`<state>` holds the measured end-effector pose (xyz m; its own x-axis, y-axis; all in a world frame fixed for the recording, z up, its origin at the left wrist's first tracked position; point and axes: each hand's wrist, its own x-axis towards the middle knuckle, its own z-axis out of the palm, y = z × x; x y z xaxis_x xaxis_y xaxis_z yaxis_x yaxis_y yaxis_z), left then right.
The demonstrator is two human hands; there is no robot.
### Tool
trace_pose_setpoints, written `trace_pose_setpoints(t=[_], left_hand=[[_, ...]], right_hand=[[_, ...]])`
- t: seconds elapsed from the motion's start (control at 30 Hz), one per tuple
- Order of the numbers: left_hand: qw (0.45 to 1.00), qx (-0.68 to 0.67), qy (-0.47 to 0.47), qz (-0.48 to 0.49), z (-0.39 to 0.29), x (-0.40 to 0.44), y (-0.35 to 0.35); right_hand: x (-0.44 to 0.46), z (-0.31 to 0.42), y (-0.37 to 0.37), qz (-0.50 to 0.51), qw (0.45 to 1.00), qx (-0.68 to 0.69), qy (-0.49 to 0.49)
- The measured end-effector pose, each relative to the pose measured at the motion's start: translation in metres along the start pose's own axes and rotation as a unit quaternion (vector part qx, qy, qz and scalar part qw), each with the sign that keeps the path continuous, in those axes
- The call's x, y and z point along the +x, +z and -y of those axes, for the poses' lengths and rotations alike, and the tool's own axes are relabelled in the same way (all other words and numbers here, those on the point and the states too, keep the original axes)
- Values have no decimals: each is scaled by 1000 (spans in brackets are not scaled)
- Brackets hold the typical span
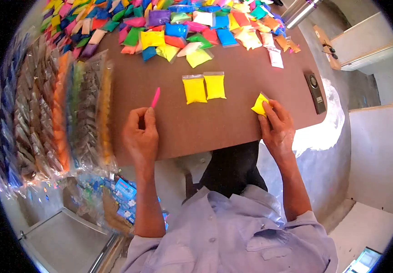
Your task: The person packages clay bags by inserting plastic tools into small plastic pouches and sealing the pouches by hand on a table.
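Between thumb and fingers, my left hand (141, 134) pinches a slim pink stick (156, 97) that points up and away from me; its exact kind is unclear. At the right, my right hand (278, 127) grips a small yellow packet (259, 105), tilted at the table's near side and partly covered by the fingers. Two yellow packets (194, 89) with clear top strips lie side by side in the middle of the brown table (160, 73), touching neither hand.
A heap of colourful packets (176, 29) covers the table's far side. Long clear bags (62, 109) of packed contents stand at the left edge. A black device (314, 93) lies near the right edge, and a metal cylinder (299, 12) stands at the far right.
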<state>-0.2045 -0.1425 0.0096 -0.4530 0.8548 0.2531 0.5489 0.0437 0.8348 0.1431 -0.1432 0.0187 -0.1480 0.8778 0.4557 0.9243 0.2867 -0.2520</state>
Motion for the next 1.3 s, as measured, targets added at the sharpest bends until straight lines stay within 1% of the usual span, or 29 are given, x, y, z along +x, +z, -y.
trace_pose_setpoints(t=[0.07, 0.13, 0.17, 0.23, 0.27, 0.33, 0.4, 0.47, 0.53, 0.57, 0.63, 0.7, 0.73, 0.8, 1.2, 1.3], left_hand=[[1000, -3, -5, 1, 0, 0, 1], [1000, -14, -12, 0, -1, -1, 1], [1000, -9, -11, -1, -2, -1, 1], [1000, -11, -21, 1, -3, 0, 2], [1000, -7, -19, 0, -2, 0, 3], [1000, -19, -10, -8, 1, -1, 4], [1000, -9, -11, -5, -2, 0, 3], [1000, 1, -12, -3, -4, 0, 1], [999, -6, -37, 14, -4, 0, 1], [999, -3, -36, 11, -4, 0, 1], [1000, 11, -4, -10, -4, 0, 2], [1000, 4, -17, -7, 0, 1, 3], [1000, -5, -30, 0, 1, 1, 3], [1000, 0, -21, -4, 1, 2, 3], [1000, 5, -11, -15, -3, 2, 4], [1000, 2, -10, -12, -4, 3, 4]], right_hand=[[2, 6, -2, -9, 1000, -7, -2], [3, 13, -4, 25, 997, 51, 61], [6, 16, -2, 25, 996, 56, 61], [14, 23, 4, -4, 986, 162, 37], [17, 28, 7, -5, 986, 165, 38], [25, 37, 13, -2, 986, 164, 0], [34, 48, 18, -2, 980, 197, -1], [44, 61, 22, 10, 976, 216, -41], [52, 69, 32, 6, 971, 235, -55], [55, 74, 36, 8, 971, 228, -68], [61, 80, 44, 11, 971, 225, -82], [66, 83, 52, 17, 969, 217, -114], [68, 84, 55, 17, 969, 219, -114], [71, 87, 61, 28, 972, 191, -132], [77, 91, 69, 43, 975, 144, -161], [76, 90, 71, 26, 976, 122, -179]])
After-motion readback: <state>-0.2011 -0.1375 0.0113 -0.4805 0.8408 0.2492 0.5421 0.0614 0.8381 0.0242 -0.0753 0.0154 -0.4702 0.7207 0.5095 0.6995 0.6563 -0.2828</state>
